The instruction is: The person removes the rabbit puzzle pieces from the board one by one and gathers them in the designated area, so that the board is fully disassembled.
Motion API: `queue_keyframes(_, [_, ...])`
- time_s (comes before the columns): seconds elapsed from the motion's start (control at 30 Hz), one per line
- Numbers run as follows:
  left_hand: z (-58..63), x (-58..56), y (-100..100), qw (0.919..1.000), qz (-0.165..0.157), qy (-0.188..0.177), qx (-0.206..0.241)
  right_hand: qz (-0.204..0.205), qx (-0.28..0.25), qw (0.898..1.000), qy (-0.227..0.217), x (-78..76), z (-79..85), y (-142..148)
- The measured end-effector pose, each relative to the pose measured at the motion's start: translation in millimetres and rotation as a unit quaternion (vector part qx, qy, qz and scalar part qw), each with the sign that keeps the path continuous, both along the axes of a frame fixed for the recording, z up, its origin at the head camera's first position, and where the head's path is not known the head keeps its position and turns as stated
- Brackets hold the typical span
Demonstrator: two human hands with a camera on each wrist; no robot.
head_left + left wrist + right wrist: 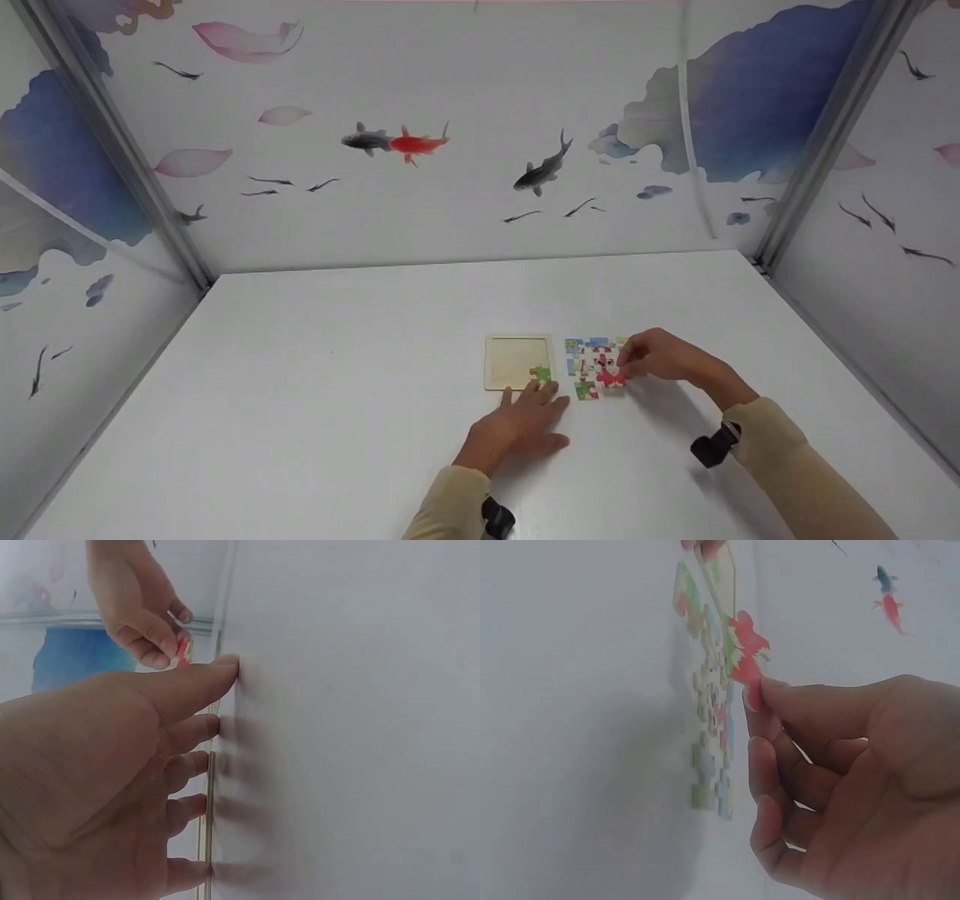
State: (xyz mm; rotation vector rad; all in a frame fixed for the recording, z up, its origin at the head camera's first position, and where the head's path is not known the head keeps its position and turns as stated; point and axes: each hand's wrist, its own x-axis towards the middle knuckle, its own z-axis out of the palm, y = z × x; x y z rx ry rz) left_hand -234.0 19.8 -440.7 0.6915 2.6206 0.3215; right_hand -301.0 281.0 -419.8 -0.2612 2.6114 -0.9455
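Note:
My right hand point(664, 354) pinches a red, white and green jigsaw piece point(748, 649) between thumb and forefinger. In the right wrist view this piece is raised above the table, near a group of loose puzzle pieces point(705, 791). The shallow wooden puzzle tray point(489, 364) lies left of those pieces in the head view. A green piece point(540, 372) sits in the tray's near right corner. At the tray's near edge rests my left hand point(517, 427), fingers spread, with the fingertips along the rim. In the left wrist view its thumb point(202, 681) stands apart from the fingers.
A white tabletop point(300, 405) extends around the puzzle. White panels point(465, 217) printed with fish and petals enclose the back and both sides. Each wrist carries a black camera point(712, 448) near the sleeve cuff.

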Motion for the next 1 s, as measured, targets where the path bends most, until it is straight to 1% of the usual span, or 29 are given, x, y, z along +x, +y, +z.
queue_keyframes(0.1, [-0.1, -0.4, -0.4, 1.0, 0.001, 0.0, 0.001, -0.008, 0.011, 1.0, -0.006, 3.0, -5.1, 1.7])
queue_keyframes(0.23, [0.6, 0.2, 0.5, 1.0, -0.004, -0.002, 0.0, -0.018, 0.024, 1.0, -0.002, 8.8, -10.2, 0.4])
queue_keyframes(0.47, [4.7, 1.4, 2.0, 1.0, -0.004, -0.003, -0.007, -0.006, 0.04, 0.999, 0.035, 15.0, -17.6, -4.0])
queue_keyframes(0.53, [4.7, 0.8, 2.5, 0.9999, -0.005, -0.002, -0.009, -0.012, 0.041, 0.998, 0.037, 15.4, -19.6, -4.8])
queue_keyframes(0.63, [3.8, -0.2, 2.9, 0.9999, -0.008, 0.001, -0.009, -0.017, 0.041, 0.998, 0.037, 15.3, -19.8, -5.1])
queue_keyframes(0.77, [5.0, 0.2, 2.8, 0.9999, -0.011, -0.002, -0.008, -0.023, 0.044, 0.998, 0.044, 15.3, -15.7, -6.3])
queue_keyframes(0.87, [12.2, 0.5, 1.4, 0.9999, -0.016, -0.002, -0.002, -0.028, 0.041, 0.998, 0.05, 15.3, -10.0, -11.0])
queue_keyframes(1.0, [29.4, -2.8, -7.9, 0.9995, -0.026, 0.016, 0.012, -0.027, 0.027, 0.997, 0.061, 13.4, -1.3, -23.5])
